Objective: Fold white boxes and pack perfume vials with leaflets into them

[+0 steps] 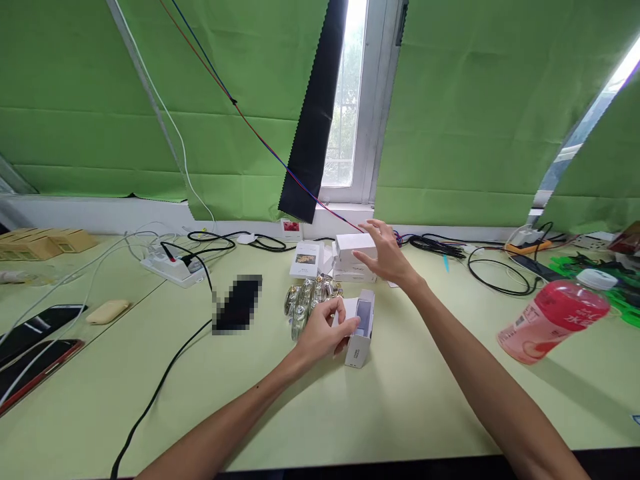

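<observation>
In the head view my left hand (325, 328) has its fingers curled and its thumb pressed to the left side of a small white box (357, 351). This box stands with its top open, and a bluish-grey lining shows inside. My right hand (387, 257) is stretched forward with thumb and fingers apart, at the right end of a stack of white boxes (350, 248). Whether its fingertips touch the top box is unclear. Left of the open box sits a cluster of shiny metal-and-clear pieces (305, 300), partly hidden by my left hand.
A white printed box (306, 260) lies behind the cluster. Black cables (435, 245) run along the wall. To the left are a power strip (173, 267), phones (40, 320) and a cream-coloured oval object (107, 311). A pink drink bottle (550, 320) stands at right.
</observation>
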A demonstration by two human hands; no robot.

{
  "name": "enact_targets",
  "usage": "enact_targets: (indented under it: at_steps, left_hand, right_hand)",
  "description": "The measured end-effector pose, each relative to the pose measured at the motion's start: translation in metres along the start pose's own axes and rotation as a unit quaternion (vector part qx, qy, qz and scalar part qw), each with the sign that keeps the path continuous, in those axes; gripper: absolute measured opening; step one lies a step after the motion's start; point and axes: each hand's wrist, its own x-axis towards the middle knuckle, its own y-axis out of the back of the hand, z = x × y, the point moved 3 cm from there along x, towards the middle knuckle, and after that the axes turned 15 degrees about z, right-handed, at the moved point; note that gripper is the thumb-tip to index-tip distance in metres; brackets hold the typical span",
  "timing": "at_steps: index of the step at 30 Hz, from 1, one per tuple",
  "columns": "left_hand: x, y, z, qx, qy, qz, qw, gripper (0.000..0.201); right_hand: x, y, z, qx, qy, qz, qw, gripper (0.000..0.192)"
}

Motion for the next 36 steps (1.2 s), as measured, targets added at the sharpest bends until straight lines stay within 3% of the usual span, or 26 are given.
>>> enact_targets:
  at_steps: [3, 7, 17, 23, 30, 36]
  left_hand:
    - [0.0, -0.002, -0.003, -0.008, -0.005, 0.008, 1.0, 0.042]
    - [0.001, -0.004, -0.005, -0.015, -0.013, 0.029, 0.999, 0.043]
    - [-0.001, -0.011, -0.013, -0.067, -0.029, 0.072, 0.995, 0.046]
    - [-0.004, -0.017, -0.017, -0.095, -0.036, 0.051, 0.993, 0.043]
    - [-0.008, -0.02, -0.016, -0.099, -0.038, 0.018, 0.994, 0.039]
    - [-0.009, -0.022, -0.015, -0.086, -0.041, -0.002, 0.995, 0.036]
  right_hand:
    - [-0.022, 0.016, -0.011, 0.068, -0.006, 0.061, 0.996, 0.035]
    - [-0.052, 0.022, -0.019, 0.142, -0.063, 0.071, 0.985, 0.02]
    - [-0.091, 0.014, -0.023, 0.256, -0.196, 0.091, 0.942, 0.043]
    - [-0.104, 0.003, -0.013, 0.354, -0.317, 0.101, 0.874, 0.057]
    - [-0.101, -0.002, -0.018, 0.476, -0.406, 0.064, 0.777, 0.05]
    - [-0.097, 0.004, -0.03, 0.492, -0.434, 0.008, 0.755, 0.034]
